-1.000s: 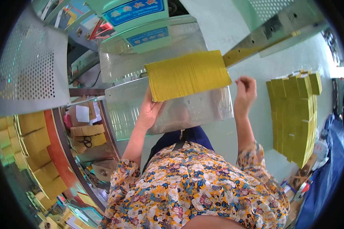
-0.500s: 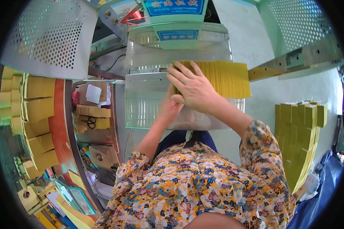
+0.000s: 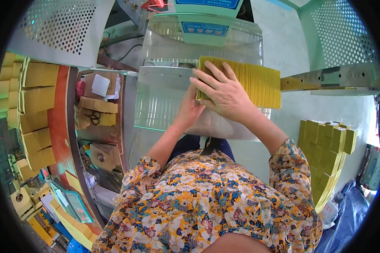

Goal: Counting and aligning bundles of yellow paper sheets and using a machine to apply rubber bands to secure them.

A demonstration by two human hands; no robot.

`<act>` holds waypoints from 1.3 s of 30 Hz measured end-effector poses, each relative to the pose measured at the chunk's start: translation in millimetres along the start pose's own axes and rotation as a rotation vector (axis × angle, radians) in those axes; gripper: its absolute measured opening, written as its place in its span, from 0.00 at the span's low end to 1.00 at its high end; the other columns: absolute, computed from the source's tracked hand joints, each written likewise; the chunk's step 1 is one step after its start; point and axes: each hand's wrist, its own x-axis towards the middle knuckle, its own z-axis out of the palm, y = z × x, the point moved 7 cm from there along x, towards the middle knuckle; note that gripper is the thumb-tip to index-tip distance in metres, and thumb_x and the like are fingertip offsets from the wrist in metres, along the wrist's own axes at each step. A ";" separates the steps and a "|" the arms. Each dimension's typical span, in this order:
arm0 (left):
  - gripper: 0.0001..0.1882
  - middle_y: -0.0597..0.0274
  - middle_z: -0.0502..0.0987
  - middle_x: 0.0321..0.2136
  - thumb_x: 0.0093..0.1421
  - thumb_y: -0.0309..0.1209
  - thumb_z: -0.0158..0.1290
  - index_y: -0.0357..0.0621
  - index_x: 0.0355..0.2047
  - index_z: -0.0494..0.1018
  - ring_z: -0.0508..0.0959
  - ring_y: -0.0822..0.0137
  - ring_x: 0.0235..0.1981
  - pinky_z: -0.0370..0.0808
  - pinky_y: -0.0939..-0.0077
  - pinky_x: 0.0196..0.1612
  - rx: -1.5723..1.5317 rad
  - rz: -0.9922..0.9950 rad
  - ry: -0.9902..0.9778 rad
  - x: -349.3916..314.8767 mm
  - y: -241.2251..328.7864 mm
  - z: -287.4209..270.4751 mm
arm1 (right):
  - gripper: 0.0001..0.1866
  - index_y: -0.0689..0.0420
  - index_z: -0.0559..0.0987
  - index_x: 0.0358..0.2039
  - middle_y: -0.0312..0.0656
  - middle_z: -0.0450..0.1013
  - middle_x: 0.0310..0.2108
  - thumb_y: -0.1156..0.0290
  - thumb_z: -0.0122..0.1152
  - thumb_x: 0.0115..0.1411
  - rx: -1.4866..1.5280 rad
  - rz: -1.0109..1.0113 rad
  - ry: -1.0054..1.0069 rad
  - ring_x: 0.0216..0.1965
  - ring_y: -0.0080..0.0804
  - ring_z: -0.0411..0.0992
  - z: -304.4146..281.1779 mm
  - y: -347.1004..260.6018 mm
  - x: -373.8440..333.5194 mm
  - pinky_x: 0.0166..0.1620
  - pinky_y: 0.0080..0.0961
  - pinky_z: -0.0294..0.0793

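Observation:
A long row of yellow paper pieces (image 3: pixel 264 86), packed tightly on edge, lies across a clear plastic guard on the machine in front of me. My right hand (image 3: pixel 228 90) rests flat over its left part, fingers stretched out and a little apart, the thumb by the near left corner. Against the left end of the row is my left hand (image 3: pixel 189 110), its fingers reaching straight up along that end. My right hand partly covers those fingers. Neither hand is wrapped round the row.
A metal rail (image 3: pixel 333 78) runs right from the row's end. Yellow bundles (image 3: pixel 323 145) stand stacked at right, near blue sheeting (image 3: pixel 346 219). At left, a red-brown table (image 3: pixel 64 126) carries brown paper stacks (image 3: pixel 38 99); scissors (image 3: pixel 95 117) lie on a shelf beside it. Perforated panels (image 3: pixel 67 29) flank the machine.
My view has shifted slightly. My right hand stays on the yellow row, and my left hand remains at its left end. The row now sits a little straighter and more evenly packed.

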 end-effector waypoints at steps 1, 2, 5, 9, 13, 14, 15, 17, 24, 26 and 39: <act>0.35 0.55 0.61 0.63 0.64 0.26 0.51 0.43 0.68 0.49 0.63 0.63 0.64 0.64 0.66 0.62 0.067 -0.003 0.001 -0.1 -0.6 0.0 | 0.31 0.46 0.69 0.60 0.33 0.61 0.64 0.51 0.61 0.57 -0.002 0.000 0.000 0.68 0.40 0.52 0.4 -0.1 -0.5 0.69 0.53 0.48; 0.35 0.55 0.61 0.63 0.64 0.26 0.51 0.43 0.68 0.49 0.63 0.63 0.64 0.64 0.66 0.62 0.066 -0.001 0.000 -0.7 -0.7 0.4 | 0.30 0.46 0.69 0.60 0.32 0.61 0.64 0.52 0.60 0.57 -0.017 -0.013 -0.006 0.68 0.40 0.52 2.5 -1.6 -0.5 0.68 0.54 0.48; 0.35 0.54 0.62 0.63 0.63 0.23 0.51 0.43 0.68 0.50 0.63 0.63 0.63 0.64 0.66 0.62 0.091 0.016 -0.022 1.8 8.9 3.1 | 0.29 0.44 0.69 0.60 0.32 0.61 0.65 0.54 0.60 0.58 -0.062 -0.034 -0.010 0.68 0.40 0.53 6.8 -1.2 -3.2 0.68 0.54 0.49; 0.35 0.56 0.62 0.62 0.62 0.20 0.49 0.44 0.68 0.49 0.63 0.63 0.64 0.64 0.66 0.63 0.034 -0.024 -0.009 0.4 10.8 4.0 | 0.28 0.47 0.69 0.60 0.34 0.61 0.64 0.59 0.60 0.58 0.018 -0.036 0.032 0.68 0.41 0.53 2.0 -4.9 -3.5 0.68 0.54 0.49; 0.35 0.59 0.63 0.61 0.63 0.18 0.44 0.44 0.69 0.47 0.62 0.66 0.64 0.65 0.69 0.62 -0.409 -0.072 0.035 0.4 9.1 2.0 | 0.27 0.51 0.69 0.60 0.40 0.62 0.63 0.63 0.59 0.59 0.249 0.104 0.123 0.67 0.44 0.55 -18.0 8.1 4.2 0.67 0.53 0.52; 0.35 0.59 0.63 0.61 0.63 0.18 0.44 0.44 0.69 0.47 0.62 0.66 0.64 0.65 0.69 0.62 -0.408 -0.074 0.042 -1.0 8.8 -1.2 | 0.27 0.53 0.69 0.59 0.43 0.64 0.61 0.64 0.58 0.59 0.224 0.131 0.166 0.66 0.46 0.56 -21.2 18.3 10.4 0.65 0.51 0.54; 0.35 0.58 0.60 0.64 0.62 0.19 0.44 0.41 0.69 0.47 0.59 0.66 0.66 0.58 0.70 0.65 -0.397 -0.085 0.017 -0.1 10.5 -1.8 | 0.26 0.55 0.70 0.58 0.46 0.66 0.60 0.65 0.58 0.59 0.191 0.169 0.212 0.65 0.48 0.58 -25.2 30.5 15.0 0.64 0.50 0.56; 0.35 0.57 0.56 0.67 0.61 0.19 0.43 0.38 0.69 0.48 0.56 0.65 0.68 0.51 0.70 0.68 -0.386 -0.101 -0.017 0.2 16.2 -2.2 | 0.23 0.56 0.72 0.55 0.48 0.70 0.55 0.64 0.56 0.60 0.251 0.200 0.259 0.63 0.50 0.61 -18.5 48.7 26.0 0.62 0.49 0.58; 0.30 0.53 0.58 0.66 0.63 0.17 0.40 0.35 0.67 0.52 0.56 0.63 0.68 0.53 0.68 0.68 -0.188 -0.115 0.017 -3.8 26.1 -13.2 | 0.16 0.56 0.79 0.46 0.52 0.76 0.45 0.64 0.49 0.62 0.491 0.367 0.077 0.50 0.52 0.71 12.2 75.3 57.0 0.54 0.42 0.69; 0.30 0.52 0.58 0.66 0.64 0.17 0.39 0.34 0.67 0.53 0.57 0.62 0.68 0.53 0.68 0.68 -0.115 -0.080 -0.001 -3.5 26.9 -15.6 | 0.16 0.55 0.80 0.45 0.52 0.77 0.43 0.65 0.49 0.62 0.491 0.365 0.059 0.48 0.52 0.72 14.3 73.2 59.4 0.52 0.41 0.71; 0.35 0.49 0.56 0.67 0.59 0.14 0.37 0.35 0.68 0.50 0.56 0.58 0.69 0.53 0.69 0.68 -0.054 0.032 0.029 -0.1 26.9 -9.5 | 0.16 0.56 0.78 0.47 0.50 0.77 0.42 0.68 0.51 0.61 0.382 0.348 0.066 0.46 0.50 0.73 14.0 72.1 53.4 0.50 0.39 0.71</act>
